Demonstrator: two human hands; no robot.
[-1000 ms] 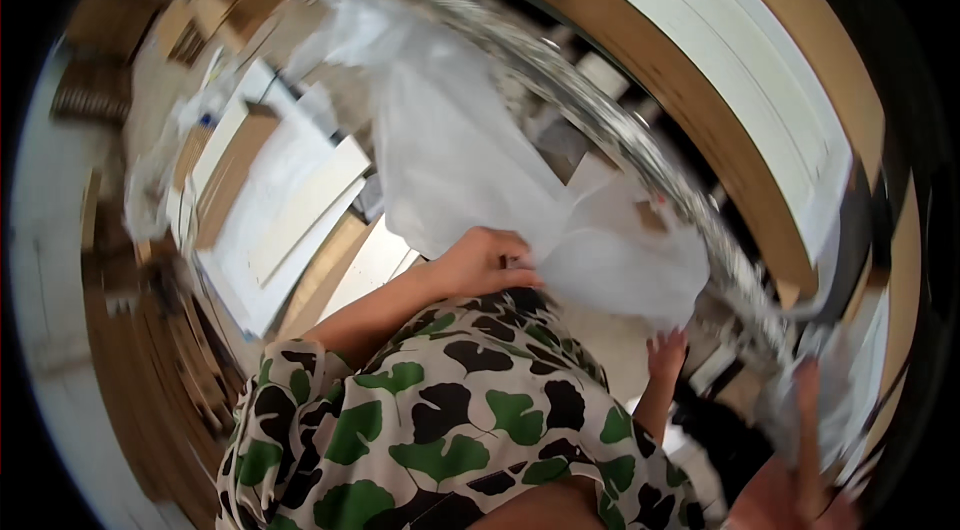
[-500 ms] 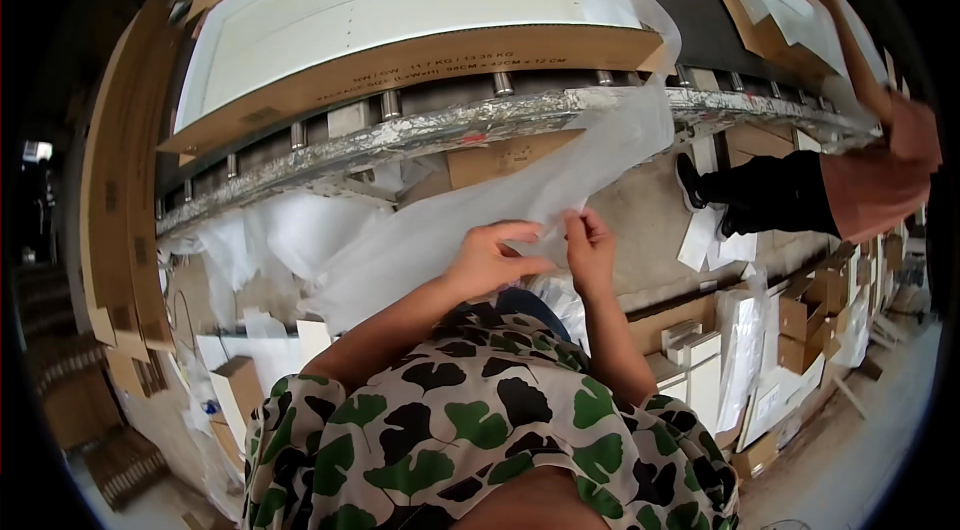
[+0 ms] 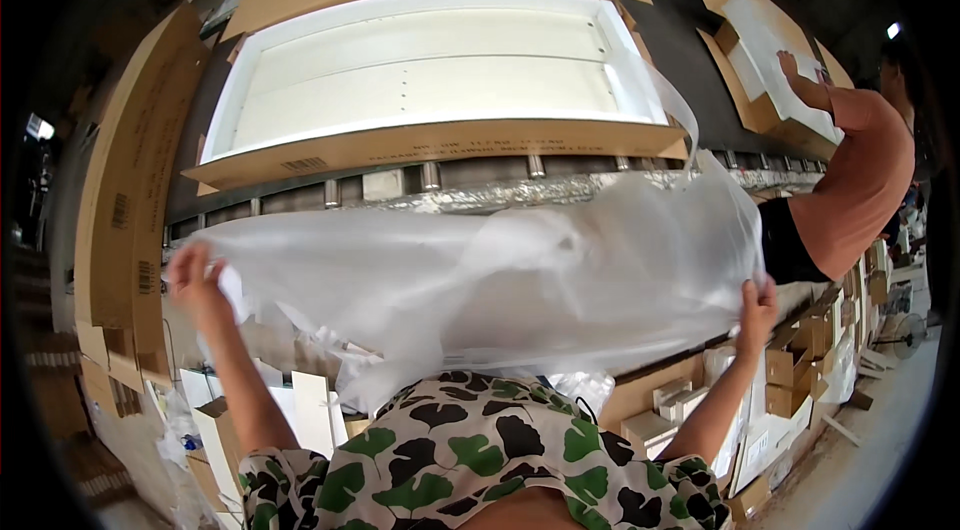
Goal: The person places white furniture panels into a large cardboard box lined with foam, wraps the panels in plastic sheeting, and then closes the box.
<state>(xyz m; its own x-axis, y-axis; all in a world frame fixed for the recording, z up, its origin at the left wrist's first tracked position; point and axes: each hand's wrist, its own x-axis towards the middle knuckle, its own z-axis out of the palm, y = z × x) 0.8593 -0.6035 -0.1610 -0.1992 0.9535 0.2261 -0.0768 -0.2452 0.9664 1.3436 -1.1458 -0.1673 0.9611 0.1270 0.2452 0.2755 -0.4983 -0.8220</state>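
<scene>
A wide translucent plastic sheet (image 3: 420, 275) is spread between my hands in front of the conveyor. My right hand (image 3: 757, 312) pinches its right edge. At its far left end, my left hand (image 3: 197, 290) is slightly blurred, with its fingers curled at the sheet's corner. Beyond the sheet, a white shallow panel unit (image 3: 330, 70) with a raised rim lies in an opened cardboard carton (image 3: 430, 142). A strip of clear film hangs over the carton's right end.
The carton rests on a roller conveyor (image 3: 535, 167) with a worn metal rail. Tall folded cardboard (image 3: 135, 180) stands at the left. At the right, a person (image 3: 865, 170) in a salmon shirt reaches toward another opened carton (image 3: 760, 115). Cardboard and white boards (image 3: 315, 410) lie below.
My hands have moved far apart, one left and one right, and the bunched plastic sheet has opened out wide between them. The view has tilted up, showing more of the carton.
</scene>
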